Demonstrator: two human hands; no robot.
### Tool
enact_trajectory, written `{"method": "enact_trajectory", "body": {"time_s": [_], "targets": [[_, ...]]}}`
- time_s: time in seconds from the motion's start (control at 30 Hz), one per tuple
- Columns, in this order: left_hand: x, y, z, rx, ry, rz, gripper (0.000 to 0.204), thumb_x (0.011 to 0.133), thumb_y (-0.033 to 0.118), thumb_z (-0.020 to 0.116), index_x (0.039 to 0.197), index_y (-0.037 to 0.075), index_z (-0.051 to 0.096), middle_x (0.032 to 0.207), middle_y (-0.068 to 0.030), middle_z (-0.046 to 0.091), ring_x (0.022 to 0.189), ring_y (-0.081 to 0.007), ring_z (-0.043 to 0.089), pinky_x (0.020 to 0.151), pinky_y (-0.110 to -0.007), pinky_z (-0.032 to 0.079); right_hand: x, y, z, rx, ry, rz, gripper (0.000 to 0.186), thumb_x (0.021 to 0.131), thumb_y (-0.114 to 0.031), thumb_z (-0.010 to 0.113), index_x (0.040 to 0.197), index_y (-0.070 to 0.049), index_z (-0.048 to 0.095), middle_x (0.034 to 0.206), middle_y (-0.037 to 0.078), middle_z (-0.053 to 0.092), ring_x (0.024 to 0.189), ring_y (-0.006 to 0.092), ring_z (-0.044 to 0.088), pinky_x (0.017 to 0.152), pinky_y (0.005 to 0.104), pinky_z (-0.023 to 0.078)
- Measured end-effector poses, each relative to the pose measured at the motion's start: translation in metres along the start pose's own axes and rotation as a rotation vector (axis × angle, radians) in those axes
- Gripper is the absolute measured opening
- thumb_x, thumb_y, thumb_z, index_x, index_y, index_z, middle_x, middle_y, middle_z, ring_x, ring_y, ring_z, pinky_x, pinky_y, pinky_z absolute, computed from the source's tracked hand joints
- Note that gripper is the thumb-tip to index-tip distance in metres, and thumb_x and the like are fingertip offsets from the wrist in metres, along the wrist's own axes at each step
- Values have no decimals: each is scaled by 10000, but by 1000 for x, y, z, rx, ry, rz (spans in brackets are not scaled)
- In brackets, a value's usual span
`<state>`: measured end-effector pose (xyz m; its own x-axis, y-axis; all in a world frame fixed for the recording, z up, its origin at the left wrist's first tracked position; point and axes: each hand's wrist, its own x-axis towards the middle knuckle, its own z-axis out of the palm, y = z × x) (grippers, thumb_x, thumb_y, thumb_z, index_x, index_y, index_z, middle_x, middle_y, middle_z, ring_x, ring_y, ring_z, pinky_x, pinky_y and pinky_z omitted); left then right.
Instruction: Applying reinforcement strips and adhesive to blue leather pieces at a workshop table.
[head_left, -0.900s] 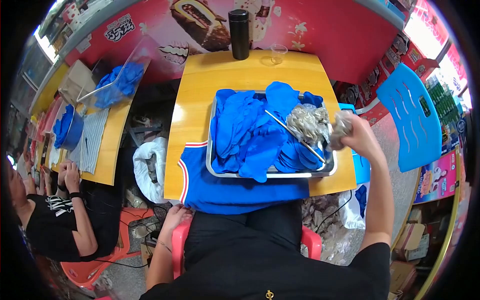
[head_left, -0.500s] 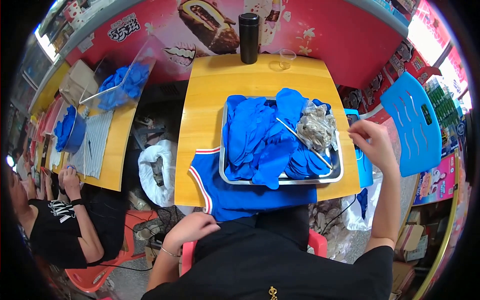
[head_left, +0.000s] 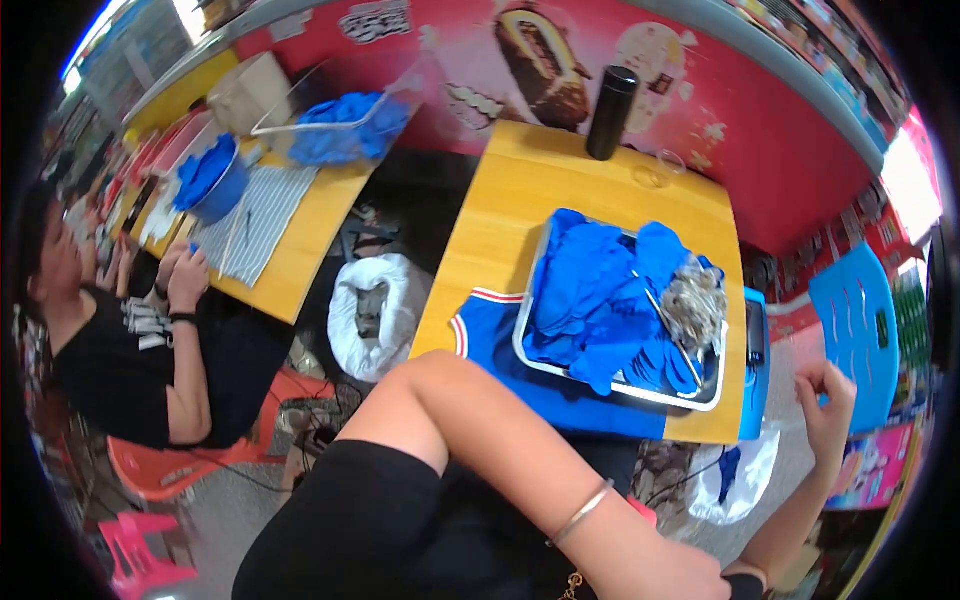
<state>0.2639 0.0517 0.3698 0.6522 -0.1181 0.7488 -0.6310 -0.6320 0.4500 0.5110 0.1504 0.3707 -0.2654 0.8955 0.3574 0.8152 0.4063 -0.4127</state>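
Note:
My left forearm with its bracelet crosses my body to the right. My left hand (head_left: 672,565) lies against my right upper arm near the sleeve, its fingers hidden. Right of the table my right hand (head_left: 826,405) is raised in the air, fingers curled in, with nothing visible in them. A metal tray (head_left: 705,398) on the table holds a heap of flat blue pieces (head_left: 590,290), a crumpled greyish translucent bundle (head_left: 694,305) and a thin pale stick (head_left: 668,322). Under the tray lies a blue cloth (head_left: 490,328) with red-and-white striped edging.
A black bottle (head_left: 612,113) and a clear cup (head_left: 665,168) stand at the table's back. White bags (head_left: 372,345) sit on the floor. A person (head_left: 130,350) works at the left table (head_left: 285,255), beside a blue bucket (head_left: 222,193). A blue chair (head_left: 855,330) stands right.
My left hand has swung from my lap across my body to my right arm. My right hand has moved away from the tray's right side. The view has turned left and tilted.

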Motion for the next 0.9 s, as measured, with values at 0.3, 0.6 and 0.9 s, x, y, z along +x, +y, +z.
{"method": "enact_trajectory", "body": {"time_s": [0.3,0.6,0.9], "targets": [[15,-8,41,291,90,-88,226,833,254,467,769,49,537,621,-116,571,547,-331,595,443,-438,460,-27,29,-14,75,13,167,49,783,34,574,770,19,529,641,46,517,577,90,499,514,215,378],[40,-23,79,327,48,-49,220,806,222,537,696,36,575,612,-124,570,567,-330,593,499,-416,476,-17,18,-6,100,-111,111,55,746,52,598,778,37,555,656,67,546,583,112,531,533,220,410],[40,-26,70,142,71,-1,202,808,204,562,699,35,571,629,-136,560,595,-333,575,530,-410,460,26,-29,68,237,-351,-71,98,704,47,644,796,31,617,704,87,615,619,135,607,583,242,478]]}}
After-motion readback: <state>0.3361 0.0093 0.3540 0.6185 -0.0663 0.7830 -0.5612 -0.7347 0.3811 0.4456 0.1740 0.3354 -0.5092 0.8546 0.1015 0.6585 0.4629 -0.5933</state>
